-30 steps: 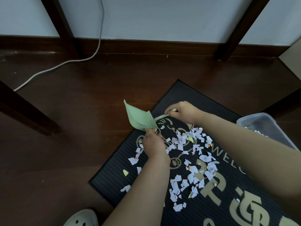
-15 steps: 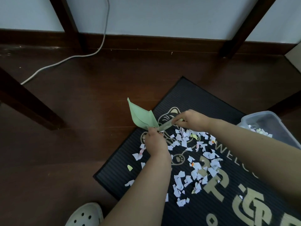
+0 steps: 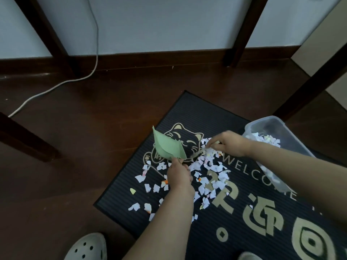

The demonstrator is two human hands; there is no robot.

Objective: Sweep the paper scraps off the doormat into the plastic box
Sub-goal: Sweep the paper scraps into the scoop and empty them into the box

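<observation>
Holding | green paper scoop (image 3: 168, 147) is pinched at its lower tip by the left hand (image 3: 179, 175), over the doormat (image 3: 187, 113) | blurred pale strip (image 3: 197, 153) is gripped by the right hand (image 3: 230, 143) among paper scraps (image 3: 212, 166) | plastic box (image 3: 262, 124) is set at the mat's right edge, scraps inside

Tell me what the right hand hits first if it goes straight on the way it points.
Pointing left, the right hand first meets the paper scraps at its fingertips; beyond them, probably the green scoop the left hand holds. Depth is unclear.
</observation>
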